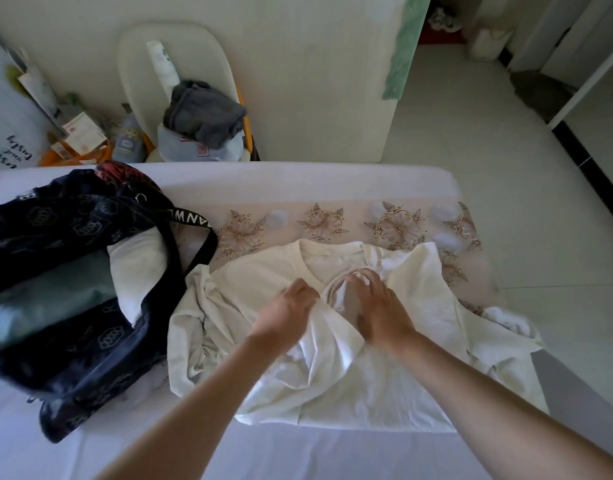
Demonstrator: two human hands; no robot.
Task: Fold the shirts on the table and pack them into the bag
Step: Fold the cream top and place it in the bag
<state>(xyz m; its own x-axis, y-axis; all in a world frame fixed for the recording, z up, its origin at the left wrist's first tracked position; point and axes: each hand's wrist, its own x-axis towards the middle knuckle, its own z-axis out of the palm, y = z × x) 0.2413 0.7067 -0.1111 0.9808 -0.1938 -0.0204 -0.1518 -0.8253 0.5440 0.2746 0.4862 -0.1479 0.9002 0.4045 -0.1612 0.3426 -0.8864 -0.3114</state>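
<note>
A cream shirt [263,271] lies spread flat on the table [298,455], its round neck toward the far edge and its sleeves rumpled at both sides. On top of it a white shirt [326,362] is bunched in loose folds, its ribbed collar [336,289] just below the cream shirt's neck and its hem toward the near edge. Just beside them on the left sits the bag [76,341], dark navy with a pale hexagon print, slumped open, one lettered strap [194,221] draped toward the shirts. Inside it lie folded clothes side by side: a white piece [139,268], a grey-green one [56,292] and a pale blue one [17,323].
</note>
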